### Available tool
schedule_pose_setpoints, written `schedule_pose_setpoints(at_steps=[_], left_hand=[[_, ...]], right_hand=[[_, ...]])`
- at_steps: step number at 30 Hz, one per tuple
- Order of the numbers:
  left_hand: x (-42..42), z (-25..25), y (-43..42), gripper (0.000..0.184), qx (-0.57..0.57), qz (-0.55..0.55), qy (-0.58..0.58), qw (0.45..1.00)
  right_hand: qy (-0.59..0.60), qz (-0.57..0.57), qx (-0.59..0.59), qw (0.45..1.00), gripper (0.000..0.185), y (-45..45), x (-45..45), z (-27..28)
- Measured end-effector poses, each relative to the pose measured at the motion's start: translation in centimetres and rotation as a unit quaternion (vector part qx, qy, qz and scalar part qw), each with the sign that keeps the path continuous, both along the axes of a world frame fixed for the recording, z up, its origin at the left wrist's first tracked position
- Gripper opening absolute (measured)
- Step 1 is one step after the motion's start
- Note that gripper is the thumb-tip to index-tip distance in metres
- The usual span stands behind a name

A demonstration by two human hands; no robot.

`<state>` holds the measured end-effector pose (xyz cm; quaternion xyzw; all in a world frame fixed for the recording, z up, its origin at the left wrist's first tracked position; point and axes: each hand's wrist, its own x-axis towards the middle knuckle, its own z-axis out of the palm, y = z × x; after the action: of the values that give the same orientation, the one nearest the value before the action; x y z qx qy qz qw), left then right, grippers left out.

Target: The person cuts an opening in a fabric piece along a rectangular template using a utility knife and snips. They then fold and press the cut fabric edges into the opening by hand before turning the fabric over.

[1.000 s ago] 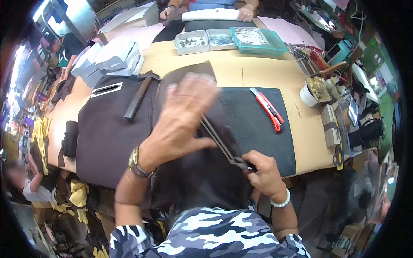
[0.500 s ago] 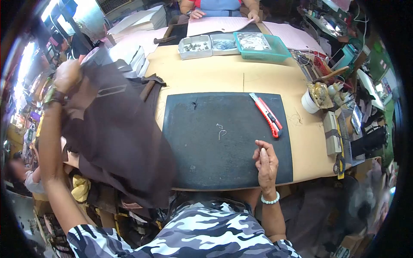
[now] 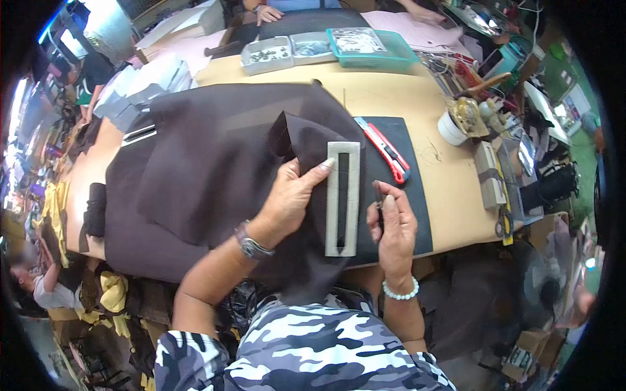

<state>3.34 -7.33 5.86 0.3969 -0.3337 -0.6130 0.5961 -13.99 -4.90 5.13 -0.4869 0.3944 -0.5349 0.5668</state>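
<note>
My left hand [image 3: 291, 193] pinches the edge of a dark brown fabric piece [image 3: 195, 169], thumb on top beside a pale rectangular frame with a long slot [image 3: 333, 195]. This frame lies upright along the fabric's right side. Just right of it, my right hand [image 3: 393, 225] is closed on a small dark tool [image 3: 379, 202], mostly hidden by the fingers. A red utility knife [image 3: 386, 151] rests on the dark cutting mat [image 3: 417, 221] above my right hand. Another pale slotted strip [image 3: 139, 134] shows at the fabric's upper left.
Small parts fill a clear tray [image 3: 267, 57] and a teal tray [image 3: 375, 55] at the back. A white pot [image 3: 451, 128] stands right, near scissors [image 3: 503, 225]. White stacks [image 3: 140, 85] sit back left. Across the table, a person's hand [image 3: 268, 14] rests by a dark sheet.
Another brown piece now covers much of the mat, and my left hand has come back from the far left to the slotted frame. The person's hands opposite have moved apart.
</note>
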Motion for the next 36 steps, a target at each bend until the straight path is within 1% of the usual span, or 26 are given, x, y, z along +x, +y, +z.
schedule_pose_setpoints(at_steps=[1,3,4,7,10,16,20,29,32,36], left_hand=[[-1.2,-0.3,0.1,0.016,-0.002,0.015,0.034,0.999],[-2.2,-0.8,0.9,0.016,-0.004,0.024,0.065,0.998],[-2.4,-1.1,1.2,0.016,-0.004,0.030,0.078,0.996],[-2.5,-2.3,1.8,0.016,-0.016,0.055,0.063,0.996],[-2.1,-2.4,2.4,0.015,0.004,0.066,0.064,0.996],[-2.1,-2.9,3.1,0.015,-0.010,0.076,0.066,0.995],[-1.9,-2.9,3.8,0.015,-0.008,0.076,0.076,0.994],[-0.8,-3.3,4.4,0.015,-0.038,0.080,0.061,0.994],[-0.6,-3.5,4.6,0.016,-0.035,0.090,0.028,0.995],[0.0,-3.1,3.9,0.017,-0.027,0.089,0.026,0.995]], right_hand=[[-0.007,0.013,0.024,1.000,0.028,0.6,0.2,0.6],[-0.033,0.022,0.043,0.998,0.027,0.9,0.8,0.0],[-0.020,0.017,0.056,0.998,0.026,0.8,1.0,-0.6],[0.046,-0.013,0.041,0.998,0.023,0.7,1.3,-3.2],[0.078,-0.005,0.043,0.996,0.024,1.0,1.6,-2.8],[0.079,0.010,0.036,0.996,0.021,0.8,2.2,-1.6],[0.035,0.018,0.058,0.998,0.021,0.6,2.6,-1.4],[0.014,0.037,0.084,0.996,0.022,0.7,3.6,-1.1],[0.024,0.028,0.078,0.996,0.021,0.9,3.9,-1.4],[0.112,0.008,0.018,0.994,0.022,1.1,4.5,-1.7]])
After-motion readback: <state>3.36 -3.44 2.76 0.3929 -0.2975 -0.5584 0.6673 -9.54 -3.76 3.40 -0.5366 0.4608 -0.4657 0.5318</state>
